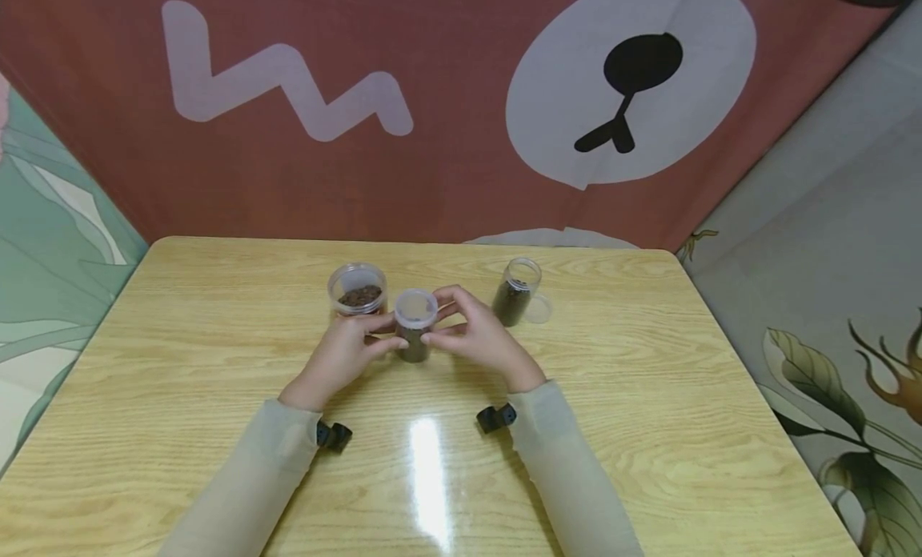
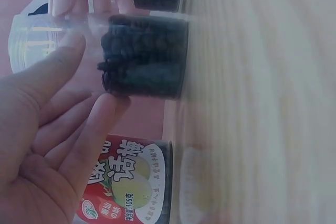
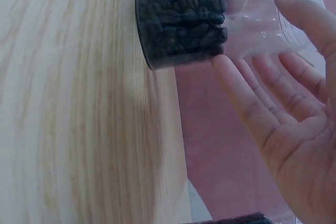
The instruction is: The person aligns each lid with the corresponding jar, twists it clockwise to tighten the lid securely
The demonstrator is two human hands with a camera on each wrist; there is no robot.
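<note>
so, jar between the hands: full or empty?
Neither: the jar is part full. Both wrist views show dark bean-like pieces in its lower portion, clear space above.

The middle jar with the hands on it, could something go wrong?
The middle jar might tip if the left hand and right hand push unevenly. That left hand is close to the left jar, so it could bump it. The right jar looks uncovered, so a knock might spill its dark contents.
</note>
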